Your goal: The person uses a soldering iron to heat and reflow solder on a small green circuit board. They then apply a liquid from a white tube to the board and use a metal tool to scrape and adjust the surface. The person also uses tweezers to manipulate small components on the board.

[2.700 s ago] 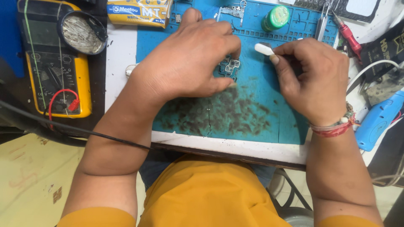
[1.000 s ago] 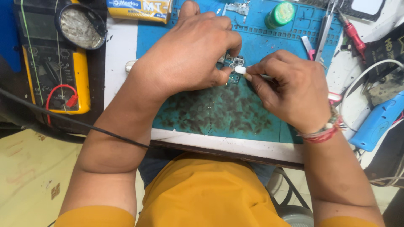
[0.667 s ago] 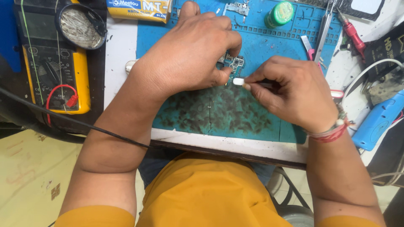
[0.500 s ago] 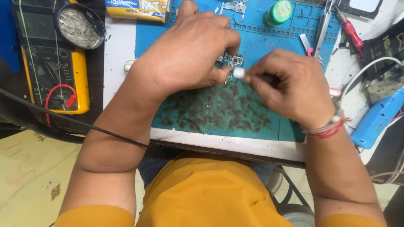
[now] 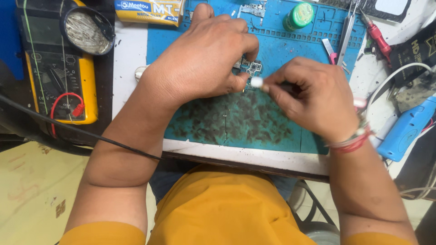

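My left hand (image 5: 204,59) presses down on a small circuit board (image 5: 251,68) lying on the blue work mat (image 5: 254,118), thumb and fingers pinching its edges. My right hand (image 5: 313,100) grips a thin brush-like tool with a white tip (image 5: 257,82). The white tip touches the board's lower edge right beside my left thumb. Most of the board is hidden under my left fingers.
A yellow multimeter (image 5: 59,68) with a solder wire spool (image 5: 86,31) sits at the left. A yellow box (image 5: 147,10), a green-capped jar (image 5: 299,16), tweezers (image 5: 347,27), a red-handled tool (image 5: 377,34) and a blue tool (image 5: 406,129) ring the mat. A black cable (image 5: 68,131) crosses my left forearm.
My right hand brought the white-tipped tool from the right side of the mat down to the board and has been moving it in small strokes there. My left hand has held still.
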